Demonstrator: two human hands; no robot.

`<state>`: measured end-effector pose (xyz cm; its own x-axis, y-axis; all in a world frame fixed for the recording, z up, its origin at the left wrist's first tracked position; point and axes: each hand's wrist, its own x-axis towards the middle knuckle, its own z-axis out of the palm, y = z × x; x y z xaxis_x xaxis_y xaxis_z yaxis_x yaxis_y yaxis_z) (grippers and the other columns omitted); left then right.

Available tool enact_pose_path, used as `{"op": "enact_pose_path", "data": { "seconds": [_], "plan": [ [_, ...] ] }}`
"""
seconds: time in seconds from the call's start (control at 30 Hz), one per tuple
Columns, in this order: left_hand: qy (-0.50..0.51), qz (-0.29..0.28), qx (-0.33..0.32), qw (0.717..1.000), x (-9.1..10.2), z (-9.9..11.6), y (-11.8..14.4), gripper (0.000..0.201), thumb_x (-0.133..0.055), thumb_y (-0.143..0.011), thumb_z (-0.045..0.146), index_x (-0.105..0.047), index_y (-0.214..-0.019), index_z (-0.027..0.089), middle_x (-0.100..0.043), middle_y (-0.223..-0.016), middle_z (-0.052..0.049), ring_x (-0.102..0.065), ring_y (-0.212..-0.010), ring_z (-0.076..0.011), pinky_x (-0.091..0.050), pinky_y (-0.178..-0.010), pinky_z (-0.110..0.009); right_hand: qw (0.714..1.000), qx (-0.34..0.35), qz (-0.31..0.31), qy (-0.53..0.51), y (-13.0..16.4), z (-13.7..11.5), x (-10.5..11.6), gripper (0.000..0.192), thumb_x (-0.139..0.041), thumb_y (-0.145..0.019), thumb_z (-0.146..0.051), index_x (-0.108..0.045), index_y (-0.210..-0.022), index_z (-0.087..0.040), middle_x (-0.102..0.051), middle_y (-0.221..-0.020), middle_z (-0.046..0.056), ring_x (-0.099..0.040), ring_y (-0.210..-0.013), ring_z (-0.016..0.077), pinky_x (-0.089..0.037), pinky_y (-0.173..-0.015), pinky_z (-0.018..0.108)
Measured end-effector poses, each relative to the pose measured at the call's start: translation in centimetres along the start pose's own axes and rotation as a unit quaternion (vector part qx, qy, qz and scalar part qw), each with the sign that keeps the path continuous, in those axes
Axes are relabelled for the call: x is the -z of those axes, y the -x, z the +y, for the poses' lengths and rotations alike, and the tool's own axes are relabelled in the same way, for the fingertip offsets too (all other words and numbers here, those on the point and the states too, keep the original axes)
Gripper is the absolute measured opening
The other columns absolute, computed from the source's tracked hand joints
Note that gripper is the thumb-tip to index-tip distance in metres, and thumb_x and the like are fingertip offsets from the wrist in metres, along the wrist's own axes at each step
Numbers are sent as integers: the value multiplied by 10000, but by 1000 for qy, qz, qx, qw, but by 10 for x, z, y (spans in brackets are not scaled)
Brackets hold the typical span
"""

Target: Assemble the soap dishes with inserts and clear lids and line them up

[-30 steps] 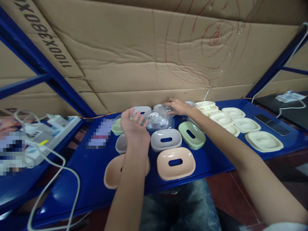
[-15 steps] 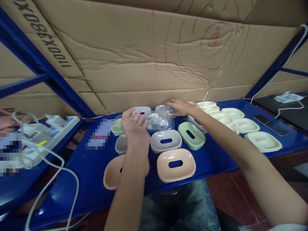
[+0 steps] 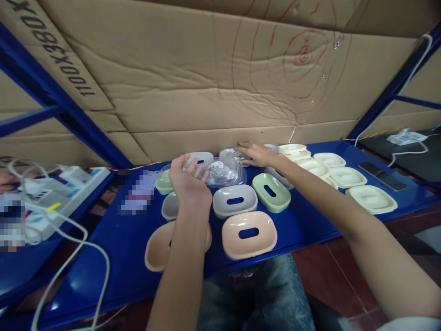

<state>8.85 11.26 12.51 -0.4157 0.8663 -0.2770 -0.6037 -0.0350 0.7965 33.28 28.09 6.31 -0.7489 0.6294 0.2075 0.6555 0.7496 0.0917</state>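
My left hand (image 3: 188, 179) is turned palm up with its fingers apart and slightly curled. It hovers by the left side of a stack of clear plastic lids (image 3: 223, 172) and appears to hold nothing. Farther back, my right hand (image 3: 259, 154) reaches with spread fingers to the right end of another clear lid (image 3: 229, 152); whether it grips that lid I cannot tell. Below the hands lie slotted oval soap dishes: a grey dish (image 3: 223, 209), a green dish (image 3: 280, 200) and a peach dish (image 3: 229, 243). My left forearm partly hides a second peach dish (image 3: 156, 250).
Several cream oval trays (image 3: 372, 198) sit on the right of the blue table (image 3: 113, 257), beside a dark phone (image 3: 382, 175). A cardboard wall (image 3: 172, 92) closes off the back. At left are a power strip (image 3: 72, 197) and white cables (image 3: 106, 262).
The whole view has shifted slightly, so everything sits a little farther left. Both hands keep nearly the same pose and place over the dishes and lids.
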Motion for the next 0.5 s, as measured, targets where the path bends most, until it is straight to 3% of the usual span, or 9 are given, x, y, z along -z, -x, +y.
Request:
{"op": "enact_pose_path", "data": {
  "seconds": [0.2, 0.5],
  "plan": [
    [0, 3, -3, 1000, 0, -1, -1, 287, -558, -973, 428, -632, -1199, 268, -621, -1555, -141, -542, -1561, -297, -400, -1322, -478, 998, -24, -22, -57, -6, 2, 7, 611, -710, -1059, -395, -569, -1605, -160, -694, -1481, 222, -687, -1367, 351, -555, -1141, 492],
    [-3, -7, -12, 1000, 3, -3, -5, 283, -605, -925, 438, -645, -1158, 283, -634, -1538, -132, -551, -1555, -311, -413, -1314, -480, 998, -22, -24, -48, -7, 5, 5, 583, -720, -1055, -404, -589, -1568, -161, -700, -1484, 213, -697, -1349, 344, -556, -1140, 495]
  ]
}}
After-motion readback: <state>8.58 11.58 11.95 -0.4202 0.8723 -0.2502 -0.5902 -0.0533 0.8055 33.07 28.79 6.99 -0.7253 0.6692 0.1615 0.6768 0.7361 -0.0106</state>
